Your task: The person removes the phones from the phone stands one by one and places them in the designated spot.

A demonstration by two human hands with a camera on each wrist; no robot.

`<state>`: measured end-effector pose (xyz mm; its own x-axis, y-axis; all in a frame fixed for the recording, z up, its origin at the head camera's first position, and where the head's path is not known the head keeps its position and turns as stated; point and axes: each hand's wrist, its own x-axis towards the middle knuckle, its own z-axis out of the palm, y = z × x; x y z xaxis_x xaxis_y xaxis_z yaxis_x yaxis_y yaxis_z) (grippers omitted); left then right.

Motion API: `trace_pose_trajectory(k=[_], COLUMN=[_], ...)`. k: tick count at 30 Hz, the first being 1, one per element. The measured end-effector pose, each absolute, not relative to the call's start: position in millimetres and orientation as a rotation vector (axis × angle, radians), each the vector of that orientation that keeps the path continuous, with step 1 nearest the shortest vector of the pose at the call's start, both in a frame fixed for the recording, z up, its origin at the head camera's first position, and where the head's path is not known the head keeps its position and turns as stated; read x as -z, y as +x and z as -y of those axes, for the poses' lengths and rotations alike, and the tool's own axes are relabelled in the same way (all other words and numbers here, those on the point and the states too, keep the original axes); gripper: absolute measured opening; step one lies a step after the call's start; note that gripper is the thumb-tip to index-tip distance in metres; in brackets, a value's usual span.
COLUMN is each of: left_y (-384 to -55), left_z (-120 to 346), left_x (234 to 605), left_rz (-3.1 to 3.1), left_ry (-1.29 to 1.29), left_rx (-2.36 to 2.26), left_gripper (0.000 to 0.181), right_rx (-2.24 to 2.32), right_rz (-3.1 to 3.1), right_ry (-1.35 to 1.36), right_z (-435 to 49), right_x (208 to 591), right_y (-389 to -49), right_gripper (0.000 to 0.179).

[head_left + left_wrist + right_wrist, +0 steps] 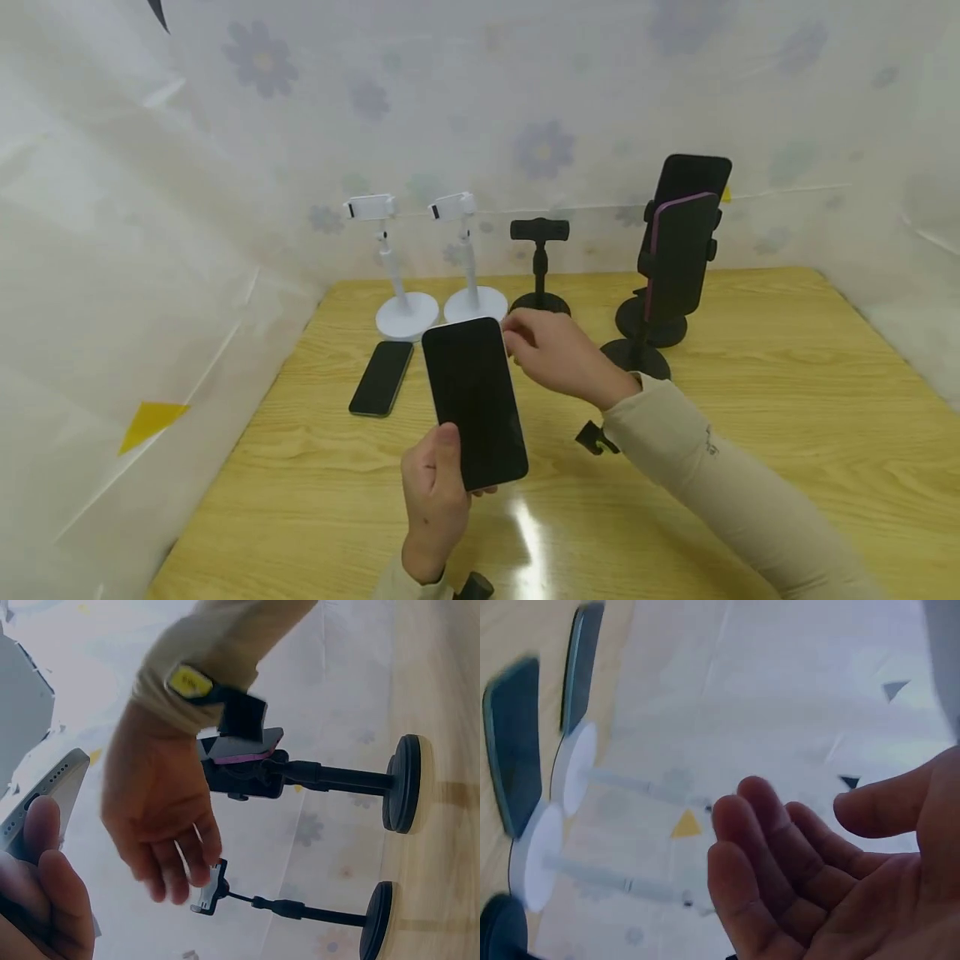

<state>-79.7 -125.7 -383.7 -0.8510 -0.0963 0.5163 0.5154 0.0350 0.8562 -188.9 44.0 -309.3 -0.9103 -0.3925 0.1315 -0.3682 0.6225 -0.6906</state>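
My left hand (438, 492) grips a black-screened smartphone (477, 408) upright, thumb along its lower left edge and fingers behind it. In the left wrist view, the phone's pale bottom edge (37, 799) with its port and speaker holes shows above the fingers. Near the phone's top right corner is my right hand (558, 354), its fingers loosely bent in the air. Seen from the right wrist, that right hand (817, 885) has a bare palm and thumb apart from the fingers. Beyond it stands a black phone stand (540, 229) with a bare clamp.
Two white phone stands (406, 315) are at the back left. A dark phone (382, 379) lies in front; the right wrist view shows another phone (514, 750) lying beside it. At right, two black stands hold phones, the nearer one purple-edged (682, 258). Patterned sheeting (480, 125) encloses the wooden table (300, 500).
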Motion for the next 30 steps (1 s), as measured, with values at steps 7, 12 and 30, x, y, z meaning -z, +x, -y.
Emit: trace_pose_trajectory(k=[7, 12, 30], left_y=[-77, -77, -76], left_z=[124, 121, 114], left_x=[381, 380, 381], left_rz=[1.881, 1.897, 2.161], left_ry=[-0.454, -0.473, -0.475], left_rx=[1.87, 1.863, 1.85], left_gripper=[0.04, 0.039, 0.032], right_rx=[1.364, 1.335, 1.617], right_rz=[-2.6, -2.546, -2.173], right_ry=[-0.885, -1.011, -0.792], right_z=[-62, -73, -80], right_x=[314, 320, 344], right_y=[-139, -113, -89], right_gripper=[0.022, 0.019, 0.034])
